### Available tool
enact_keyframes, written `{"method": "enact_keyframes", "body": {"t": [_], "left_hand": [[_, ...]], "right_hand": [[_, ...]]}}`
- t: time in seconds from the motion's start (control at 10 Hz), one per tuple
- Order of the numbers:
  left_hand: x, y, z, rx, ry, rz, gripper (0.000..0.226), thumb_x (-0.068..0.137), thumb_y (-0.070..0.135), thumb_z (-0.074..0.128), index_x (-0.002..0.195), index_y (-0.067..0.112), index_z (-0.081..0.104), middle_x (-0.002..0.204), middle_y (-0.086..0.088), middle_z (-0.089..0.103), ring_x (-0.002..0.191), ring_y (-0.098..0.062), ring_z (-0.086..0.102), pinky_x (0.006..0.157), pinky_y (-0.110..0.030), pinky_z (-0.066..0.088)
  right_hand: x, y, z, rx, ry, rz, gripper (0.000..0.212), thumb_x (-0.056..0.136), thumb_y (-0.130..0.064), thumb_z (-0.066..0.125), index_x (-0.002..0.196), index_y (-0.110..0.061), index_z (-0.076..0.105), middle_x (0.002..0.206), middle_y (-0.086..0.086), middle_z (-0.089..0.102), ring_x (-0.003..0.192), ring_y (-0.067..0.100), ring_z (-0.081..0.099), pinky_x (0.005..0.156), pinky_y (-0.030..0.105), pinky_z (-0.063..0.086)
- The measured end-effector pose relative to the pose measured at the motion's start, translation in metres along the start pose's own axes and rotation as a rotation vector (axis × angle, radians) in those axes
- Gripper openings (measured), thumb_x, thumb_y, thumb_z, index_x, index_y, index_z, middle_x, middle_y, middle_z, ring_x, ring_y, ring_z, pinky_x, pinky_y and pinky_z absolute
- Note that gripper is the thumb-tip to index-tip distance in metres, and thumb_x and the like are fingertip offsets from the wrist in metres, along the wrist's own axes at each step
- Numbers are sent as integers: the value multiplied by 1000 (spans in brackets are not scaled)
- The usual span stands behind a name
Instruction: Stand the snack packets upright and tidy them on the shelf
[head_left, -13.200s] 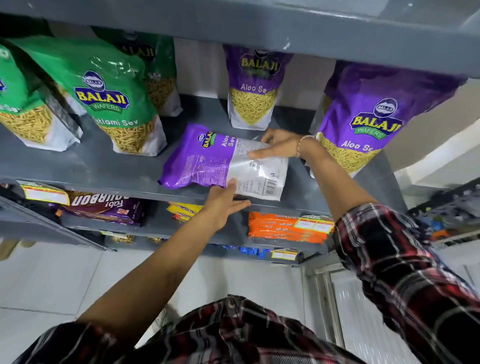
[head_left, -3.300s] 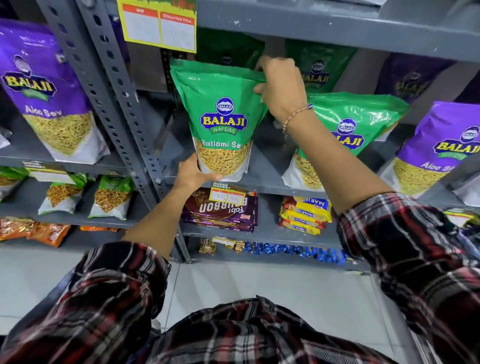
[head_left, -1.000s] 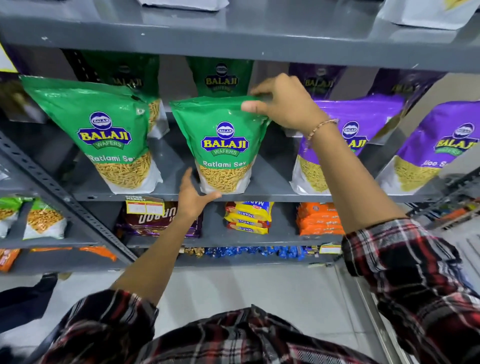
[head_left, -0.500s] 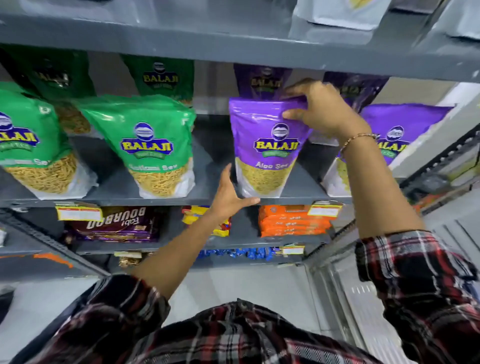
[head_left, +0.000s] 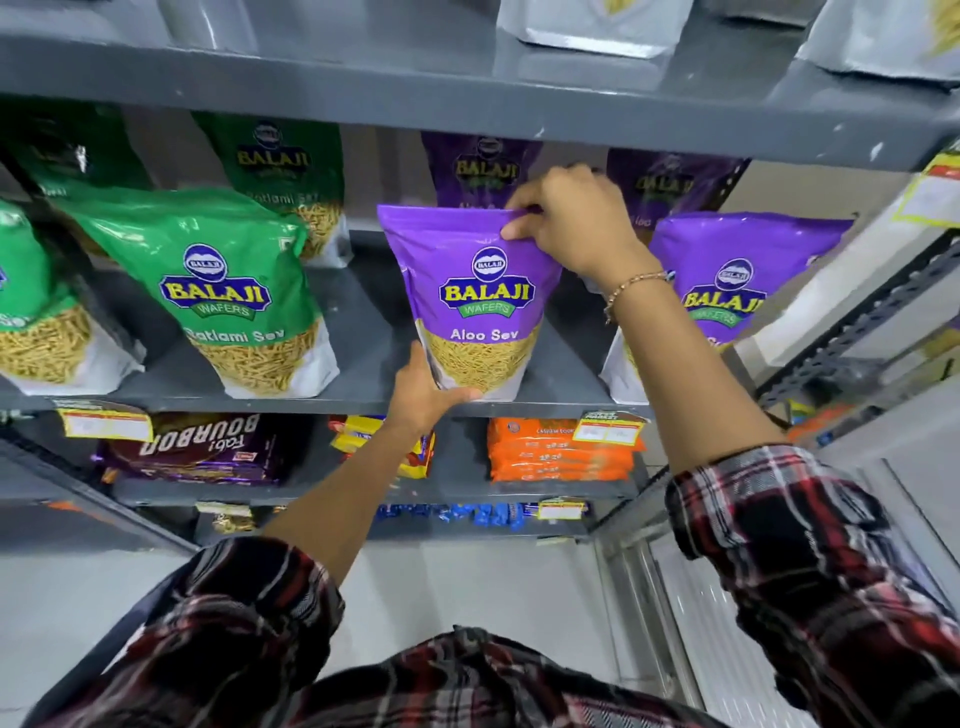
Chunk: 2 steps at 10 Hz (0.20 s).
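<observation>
A purple Aloo Sev packet (head_left: 480, 306) stands upright at the front of the grey shelf (head_left: 363, 402). My right hand (head_left: 571, 223) pinches its top edge. My left hand (head_left: 423, 392) grips its bottom left corner at the shelf lip. A second purple packet (head_left: 737, 270) stands upright to its right, partly behind my right forearm. A green Ratlami Sev packet (head_left: 228, 291) stands to the left, leaning a little, and another green packet (head_left: 31, 317) is cut off at the left edge. Further green and purple packets stand in the back row.
The shelf above (head_left: 467, 98) hangs low over the packet tops and carries white-bottomed packets. Lower shelves hold Bourbon biscuit packs (head_left: 202, 447), yellow packs (head_left: 363, 431) and orange packs (head_left: 556, 452). A slotted metal upright (head_left: 857, 317) stands at the right. Light floor tiles lie below.
My hands left the green Ratlami Sev packet and took hold of the purple Aloo Sev packet to its right. Over the last half second the grip stays the same.
</observation>
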<state>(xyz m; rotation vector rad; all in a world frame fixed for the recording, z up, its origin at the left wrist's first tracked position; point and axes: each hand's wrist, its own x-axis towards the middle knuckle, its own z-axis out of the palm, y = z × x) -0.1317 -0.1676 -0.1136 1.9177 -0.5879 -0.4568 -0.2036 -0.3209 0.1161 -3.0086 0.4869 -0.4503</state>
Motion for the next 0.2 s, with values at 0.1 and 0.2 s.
{"method": "enact_keyframes", "body": {"t": [0.1, 0.2], "left_hand": [[-3, -2, -2, -31, -34, 7, 95, 59, 31, 87, 133, 16, 30, 130, -2, 54, 116, -18, 54, 72, -10, 45], [-19, -8, -6, -74, -15, 21, 107, 68, 31, 82, 147, 11, 12, 152, -8, 33, 138, -24, 35, 107, -34, 41]], "right_hand": [[-14, -4, 1, -40, 41, -11, 44, 84, -40, 60, 124, -24, 54, 126, 8, 62, 120, 30, 52, 107, 47, 30], [-53, -25, 24, 136, 374, -17, 40, 92, -27, 49, 130, -15, 49, 136, 5, 54, 132, 24, 43, 114, 48, 20]]}}
